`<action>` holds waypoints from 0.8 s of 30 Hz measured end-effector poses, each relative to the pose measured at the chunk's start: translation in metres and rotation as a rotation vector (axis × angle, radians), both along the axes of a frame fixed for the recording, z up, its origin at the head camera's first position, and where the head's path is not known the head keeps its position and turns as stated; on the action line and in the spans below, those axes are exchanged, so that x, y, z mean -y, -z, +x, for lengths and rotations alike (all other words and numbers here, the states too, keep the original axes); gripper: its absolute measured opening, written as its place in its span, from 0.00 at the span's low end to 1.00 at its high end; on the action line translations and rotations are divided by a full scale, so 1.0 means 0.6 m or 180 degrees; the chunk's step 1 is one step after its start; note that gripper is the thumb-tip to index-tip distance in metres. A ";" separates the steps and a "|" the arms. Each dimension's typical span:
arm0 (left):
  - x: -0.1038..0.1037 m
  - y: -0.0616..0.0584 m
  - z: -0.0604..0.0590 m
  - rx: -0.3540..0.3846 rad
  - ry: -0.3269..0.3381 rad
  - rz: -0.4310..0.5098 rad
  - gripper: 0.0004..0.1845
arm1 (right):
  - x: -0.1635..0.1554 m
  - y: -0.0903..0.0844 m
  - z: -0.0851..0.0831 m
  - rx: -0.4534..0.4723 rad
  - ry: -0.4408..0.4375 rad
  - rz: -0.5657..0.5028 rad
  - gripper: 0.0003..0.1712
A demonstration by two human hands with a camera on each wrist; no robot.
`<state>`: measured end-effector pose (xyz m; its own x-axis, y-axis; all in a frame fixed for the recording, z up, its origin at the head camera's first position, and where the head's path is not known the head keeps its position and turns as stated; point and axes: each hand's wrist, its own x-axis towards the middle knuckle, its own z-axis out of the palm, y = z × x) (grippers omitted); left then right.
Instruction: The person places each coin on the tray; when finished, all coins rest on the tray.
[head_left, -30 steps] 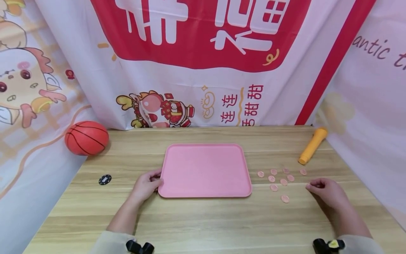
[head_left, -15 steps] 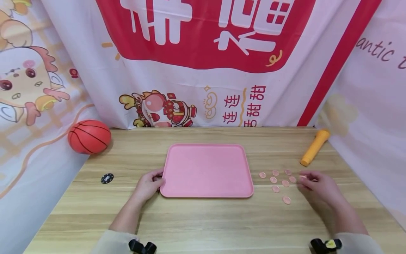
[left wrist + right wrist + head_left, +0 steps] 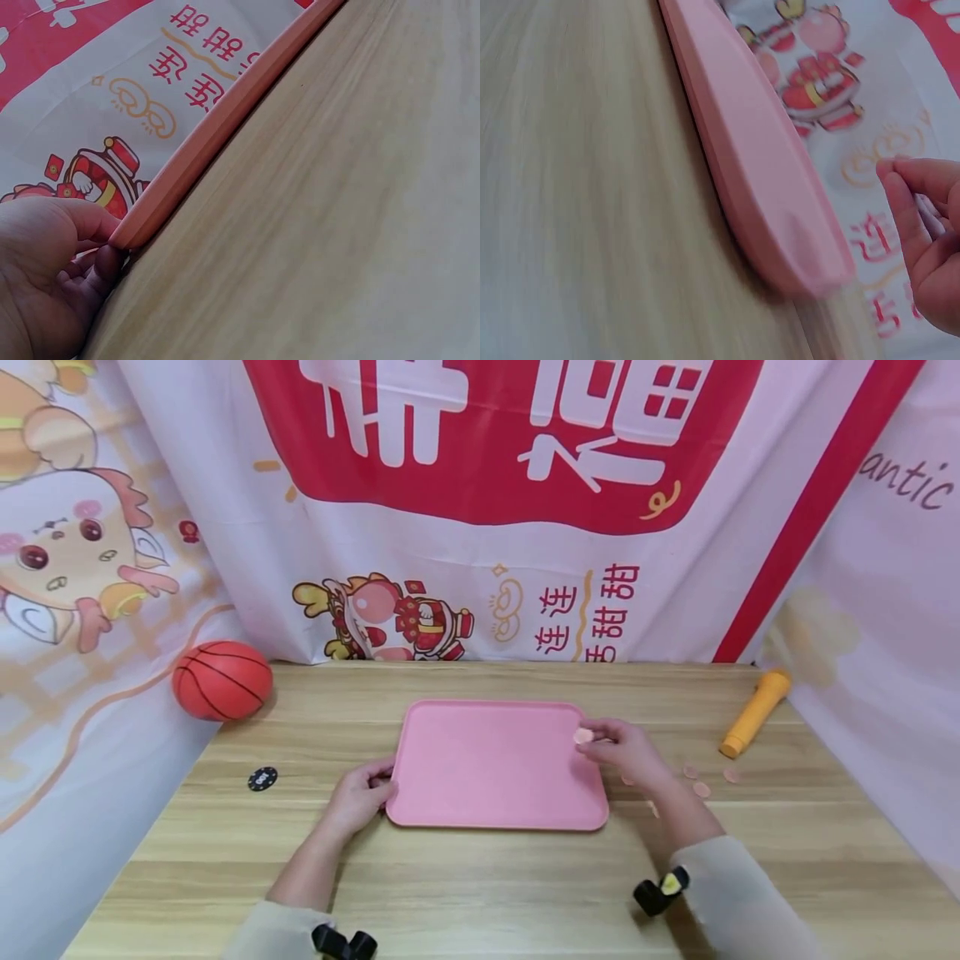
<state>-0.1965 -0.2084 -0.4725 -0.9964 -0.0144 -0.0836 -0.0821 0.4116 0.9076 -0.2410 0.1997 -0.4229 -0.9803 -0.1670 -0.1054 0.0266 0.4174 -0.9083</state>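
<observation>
A pink rectangular tray (image 3: pixel 495 768) lies on the wooden table. My left hand (image 3: pixel 358 797) holds its left edge; in the left wrist view the thumb and fingers (image 3: pixel 97 262) pinch the tray's corner. Above the tray's right edge, my right hand (image 3: pixel 624 752) pinches a small pale pink round disc (image 3: pixel 583 736) between thumb and fingertips. In the right wrist view that hand (image 3: pixel 934 240) is raised beside the tray (image 3: pixel 757 150), and the disc does not show there. Several similar pink discs (image 3: pixel 701 789) lie flat on the table to the right, some hidden behind the right forearm.
A red toy basketball (image 3: pixel 222 681) sits at the back left, with a black poker chip (image 3: pixel 262 778) in front of it. An orange flashlight-shaped object (image 3: pixel 754 714) lies at the back right. Printed cloth (image 3: pixel 480 585) hangs around the table's back and sides.
My right hand has picked up one pink disc from the right of the table and carried it left to above the tray's right edge. My left hand keeps its hold on the tray.
</observation>
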 end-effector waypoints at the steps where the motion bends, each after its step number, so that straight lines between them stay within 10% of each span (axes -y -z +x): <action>1: 0.000 0.000 -0.001 0.0004 -0.0003 -0.0009 0.25 | 0.019 0.002 -0.006 -0.0014 -0.0006 -0.0097 0.31; 24: 0.000 0.000 -0.001 -0.0061 -0.0033 -0.0091 0.26 | 0.305 0.059 -0.084 0.0004 0.0033 0.0188 0.20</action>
